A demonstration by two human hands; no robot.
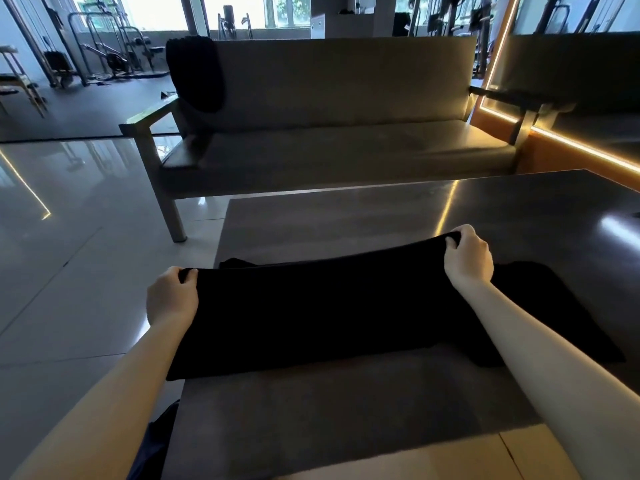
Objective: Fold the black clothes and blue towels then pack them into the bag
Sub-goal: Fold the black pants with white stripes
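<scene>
Here, left hand (171,296) and right hand (467,258) tight on the black garment (329,313), its folds indistinct.

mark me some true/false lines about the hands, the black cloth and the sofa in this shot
1. The left hand pinches the edge of the black garment. True.
2. Another black cloth hangs over the backrest of the sofa. True.
3. The black garment lies on the sofa seat. False: it lies on the dark table.
4. The right hand hangs free, holding nothing. False: its grip is on the garment's far edge too.
</scene>
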